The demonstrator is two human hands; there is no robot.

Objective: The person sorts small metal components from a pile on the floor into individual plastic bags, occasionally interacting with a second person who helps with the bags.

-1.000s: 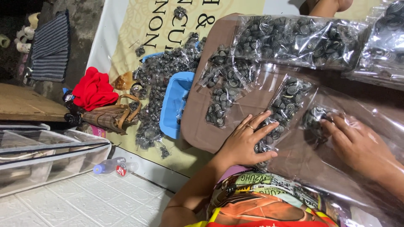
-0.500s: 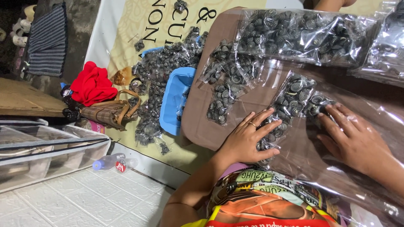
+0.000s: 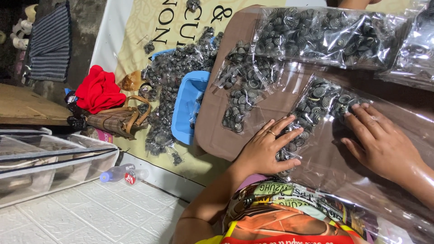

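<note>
— Where is the bag (image 3: 316, 108) relative to the hands?

— It lies flat on the brown table (image 3: 212, 131), a clear bag of black-and-white swirled beads. The left hand (image 3: 266, 147) presses on its near end, fingers (image 3: 282, 135) spread open and flat on the plastic, gripping nothing. The right hand (image 3: 384, 142) rests on the far side of the same bag, fingers (image 3: 357, 119) also open and laid flat, tips touching the beads.

— So the bag sits between them?

— Under both, really; the beads bunch between the two sets of fingertips.

— What about the edges?

— The left hand is near the table's left edge. Beyond that edge, lower down, a blue tray (image 3: 190, 106) and a heap of small bead packets (image 3: 167, 90) lie on a printed banner (image 3: 135, 40). A second bag (image 3: 244, 86) lies just beside the first, and a long one (image 3: 325, 36) runs along the far side.

— Open room?

— A bare strip of brown surface shows ahead of the left hand.
</note>
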